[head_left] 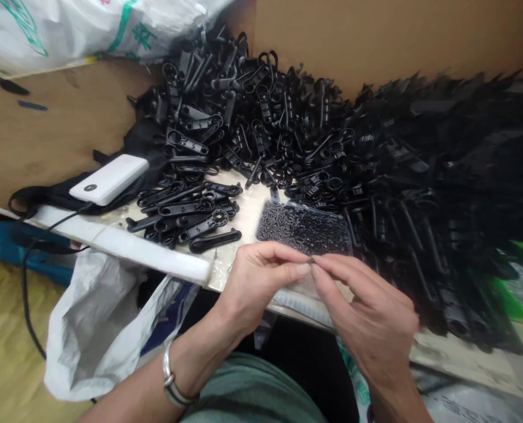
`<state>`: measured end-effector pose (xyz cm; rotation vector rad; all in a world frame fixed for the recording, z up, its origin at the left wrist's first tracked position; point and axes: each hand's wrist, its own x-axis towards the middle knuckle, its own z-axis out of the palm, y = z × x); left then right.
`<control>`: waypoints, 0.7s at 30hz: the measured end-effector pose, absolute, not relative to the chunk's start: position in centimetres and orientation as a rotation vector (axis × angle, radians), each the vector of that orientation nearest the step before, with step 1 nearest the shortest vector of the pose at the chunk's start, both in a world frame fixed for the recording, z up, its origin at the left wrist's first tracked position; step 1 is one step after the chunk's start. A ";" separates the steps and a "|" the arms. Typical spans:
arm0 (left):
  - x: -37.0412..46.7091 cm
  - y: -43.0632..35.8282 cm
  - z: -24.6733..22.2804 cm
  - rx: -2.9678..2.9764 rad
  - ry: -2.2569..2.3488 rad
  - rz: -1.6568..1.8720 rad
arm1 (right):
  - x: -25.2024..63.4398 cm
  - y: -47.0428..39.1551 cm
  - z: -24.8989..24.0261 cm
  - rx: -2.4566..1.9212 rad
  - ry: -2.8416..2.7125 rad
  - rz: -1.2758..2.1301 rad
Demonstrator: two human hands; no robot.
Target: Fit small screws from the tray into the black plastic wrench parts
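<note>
My left hand (256, 282) and my right hand (369, 305) meet fingertip to fingertip above the table's front edge. Between the pinched fingers is a tiny dark piece (311, 260), too small to make out well. Just behind the hands, a clear shallow box (303, 226) holds many small dark parts; the fingers hide its front side. Black plastic arm-shaped parts (191, 205) lie in a loose group left of the box.
A large heap of black plastic parts (261, 100) fills the back and right. At left are a white power bank (110, 179) with a cable and an open white sack (89, 323) below the edge. A green tray (508, 299) stands far right.
</note>
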<state>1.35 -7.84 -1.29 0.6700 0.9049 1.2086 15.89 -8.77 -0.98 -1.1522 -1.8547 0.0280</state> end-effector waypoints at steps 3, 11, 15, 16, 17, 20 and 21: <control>1.1 -7.7 -1.3 0.708 0.923 1.202 | 15.9 -8.5 -1.1 -1.059 -1.939 -0.078; -1.2 -7.8 -0.4 1.035 1.033 1.113 | 15.4 -7.7 -0.7 -1.067 -1.964 0.001; -3.7 -8.6 -0.8 1.643 1.263 1.099 | 15.7 -7.9 -1.2 -1.177 -1.881 0.114; -4.1 -8.8 -1.2 1.810 1.300 1.102 | 15.8 -8.0 -1.5 -1.194 -1.880 0.141; -4.4 -8.9 -1.6 1.949 1.316 1.104 | 15.9 -8.0 -1.8 -1.205 -1.886 0.168; -4.5 -8.8 -2.9 2.121 1.316 1.116 | 16.0 -7.9 -2.6 -1.239 -1.889 0.199; -4.4 -8.7 -3.2 2.129 1.321 1.131 | 16.0 -7.9 -2.7 -1.261 -1.877 0.195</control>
